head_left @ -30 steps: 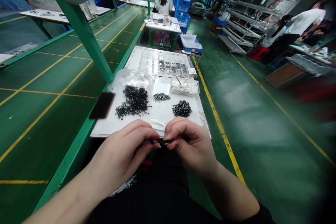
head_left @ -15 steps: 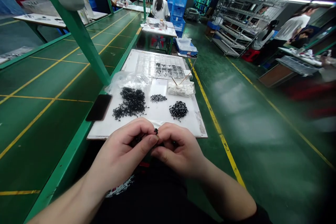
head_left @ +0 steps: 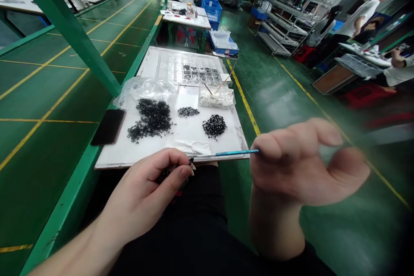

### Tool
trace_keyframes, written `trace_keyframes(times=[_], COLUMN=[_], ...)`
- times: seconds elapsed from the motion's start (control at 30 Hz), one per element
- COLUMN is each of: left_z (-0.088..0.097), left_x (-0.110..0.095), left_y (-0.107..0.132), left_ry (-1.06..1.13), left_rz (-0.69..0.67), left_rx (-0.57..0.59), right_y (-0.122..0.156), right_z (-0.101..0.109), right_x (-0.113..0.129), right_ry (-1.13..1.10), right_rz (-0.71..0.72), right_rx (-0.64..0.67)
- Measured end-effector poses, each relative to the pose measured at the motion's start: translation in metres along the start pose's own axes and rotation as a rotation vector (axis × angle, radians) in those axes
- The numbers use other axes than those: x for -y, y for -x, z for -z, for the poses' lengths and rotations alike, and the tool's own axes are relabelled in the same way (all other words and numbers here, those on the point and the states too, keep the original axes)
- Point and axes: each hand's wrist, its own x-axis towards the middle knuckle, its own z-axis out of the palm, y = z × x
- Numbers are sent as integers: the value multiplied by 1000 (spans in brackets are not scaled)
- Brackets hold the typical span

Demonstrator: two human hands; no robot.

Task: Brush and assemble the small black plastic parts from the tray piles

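Note:
My left hand [head_left: 152,194] is closed, pinching a small black part [head_left: 191,162] between thumb and index finger. A bit of something pale shows beside it. My right hand [head_left: 297,164] is raised to the right and smeared by motion, its thumb and index finger apart. From its curled other fingers a thin blue-handled stick [head_left: 237,152] points left; its pale end reaches close to the black part. Beyond the hands, on a white board [head_left: 155,155], lie a large heap of black stemmed parts [head_left: 152,118], a small heap [head_left: 188,112] and a rounder black-and-white pile [head_left: 214,126].
A phone [head_left: 108,127] lies at the board's left edge. Behind the heaps are a plastic bag [head_left: 147,88], a clear compartment tray [head_left: 184,67] and a box of white material [head_left: 217,98] with sticks. A green post [head_left: 71,39] slants on the left. Co-workers sit and stand farther off.
My right hand has parted from my left, moving right and up, and the blue-handled stick is now visible. My left hand keeps its pinch. The view has tilted down slightly.

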Motion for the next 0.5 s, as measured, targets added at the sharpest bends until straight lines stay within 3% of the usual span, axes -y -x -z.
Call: trace_keyframes(times=[0.13,0.23,0.33,0.43,0.5], left_z=[1,2,3,6,10], left_x=[2,2,3,7,12], left_y=[0,0,-1,1,3], left_ry=[-10,-3,-3,-16,-54], left_rz=[-53,-52,-49,-44,-60], left_rx=[20,15,10,-5,-13], right_y=[6,4,-6,-25,-42], right_z=[0,-4,-7,-9,-10], right_x=[-4,-2,5,7,-4], right_ry=[87,24,-97,-129,-42], right_rz=[-36,-29,79,165,167], right_rx=[24,-25,-57,12,91])
